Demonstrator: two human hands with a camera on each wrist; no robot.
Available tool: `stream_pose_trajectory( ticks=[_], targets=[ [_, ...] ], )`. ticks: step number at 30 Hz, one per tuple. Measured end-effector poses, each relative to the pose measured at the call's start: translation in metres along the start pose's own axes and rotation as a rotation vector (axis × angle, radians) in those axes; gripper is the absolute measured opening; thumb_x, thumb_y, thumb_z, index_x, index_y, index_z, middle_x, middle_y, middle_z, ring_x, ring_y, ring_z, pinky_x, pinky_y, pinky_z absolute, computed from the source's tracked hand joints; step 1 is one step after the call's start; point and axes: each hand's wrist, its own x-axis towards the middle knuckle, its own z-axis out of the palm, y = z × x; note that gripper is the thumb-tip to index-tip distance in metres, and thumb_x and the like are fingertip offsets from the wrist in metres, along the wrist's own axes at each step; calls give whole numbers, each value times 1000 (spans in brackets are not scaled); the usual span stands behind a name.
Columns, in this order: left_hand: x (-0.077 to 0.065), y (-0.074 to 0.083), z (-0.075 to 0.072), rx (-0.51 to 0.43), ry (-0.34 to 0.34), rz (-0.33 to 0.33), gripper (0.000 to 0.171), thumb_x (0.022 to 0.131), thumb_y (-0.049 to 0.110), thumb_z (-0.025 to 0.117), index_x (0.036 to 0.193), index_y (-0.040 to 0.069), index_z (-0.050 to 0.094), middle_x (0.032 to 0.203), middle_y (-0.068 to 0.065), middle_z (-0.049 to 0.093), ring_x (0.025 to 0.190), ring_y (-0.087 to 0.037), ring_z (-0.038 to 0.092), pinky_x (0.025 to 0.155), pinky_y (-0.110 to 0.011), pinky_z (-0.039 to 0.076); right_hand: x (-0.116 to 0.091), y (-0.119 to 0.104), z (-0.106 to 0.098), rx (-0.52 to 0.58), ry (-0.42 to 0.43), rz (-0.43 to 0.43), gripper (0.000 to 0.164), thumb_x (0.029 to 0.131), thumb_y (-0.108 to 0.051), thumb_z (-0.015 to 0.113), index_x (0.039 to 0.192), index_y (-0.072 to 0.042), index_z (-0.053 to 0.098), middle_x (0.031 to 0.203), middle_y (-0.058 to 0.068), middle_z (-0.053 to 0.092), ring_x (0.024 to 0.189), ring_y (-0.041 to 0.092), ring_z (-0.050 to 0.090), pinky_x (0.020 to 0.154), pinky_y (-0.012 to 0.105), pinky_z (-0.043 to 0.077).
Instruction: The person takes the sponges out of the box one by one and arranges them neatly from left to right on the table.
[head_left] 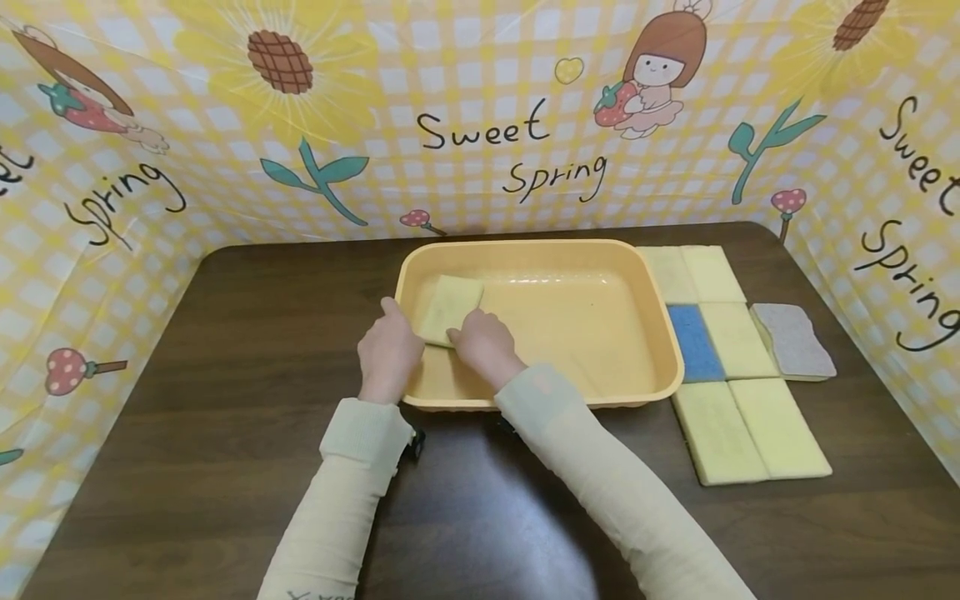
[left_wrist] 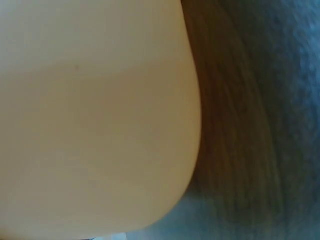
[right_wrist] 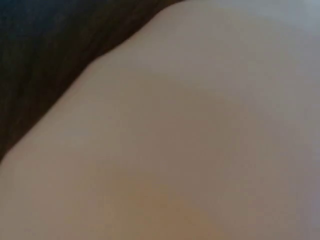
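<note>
A yellow plastic tub [head_left: 592,333] stands on the table, with one pale-yellow sponge [head_left: 448,304] in its left part. My left hand [head_left: 390,354] holds the tub's left rim, close to the sponge's near left corner; its fingertips are hidden from the head view. With curled fingers and thumb, my right hand [head_left: 486,346] pinches the sponge's near right edge. In the left wrist view the tub wall [left_wrist: 95,135] fills most of the picture. The right wrist view holds a blurred, pale surface, too close to make out.
Several pale-yellow sponges [head_left: 780,429] lie flat in rows right of the tub. Among them is one with a blue face [head_left: 695,343]. A grey-faced sponge [head_left: 793,340] lies at their right. Patterned cloth [head_left: 480,100] hangs behind the dark wooden table [head_left: 247,375].
</note>
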Motion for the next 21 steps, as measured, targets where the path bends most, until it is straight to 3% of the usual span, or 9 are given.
stream_pose_trajectory(
  ticks=[7, 14, 21],
  targets=[
    [1, 0, 1, 3, -1, 0, 44, 86, 10, 55, 122, -3, 35, 91, -24, 64, 78, -36, 64, 67, -49, 50, 2, -1, 1, -12, -13, 43, 34, 96, -35, 53, 93, -3, 65, 99, 14, 68, 77, 21, 61, 57, 31, 45],
    [2, -1, 2, -4, -18, -5, 44, 85, 11, 54, 122, -3, 34, 92, -25, 64, 78, -36, 64, 68, -49, 49, 0, -1, 0, -11, -47, 51, 33, 95, -25, 53, 66, -11, 48, 75, 6, 54, 63, 17, 48, 49, 26, 35],
    [1, -1, 1, -6, -5, -5, 43, 84, 11, 53, 120, -4, 35, 92, -25, 64, 79, -37, 64, 68, -49, 50, 1, -1, 1, -11, -51, 37, 25, 92, -21, 57, 70, -10, 51, 74, 5, 53, 61, 16, 46, 48, 25, 36]
  ],
)
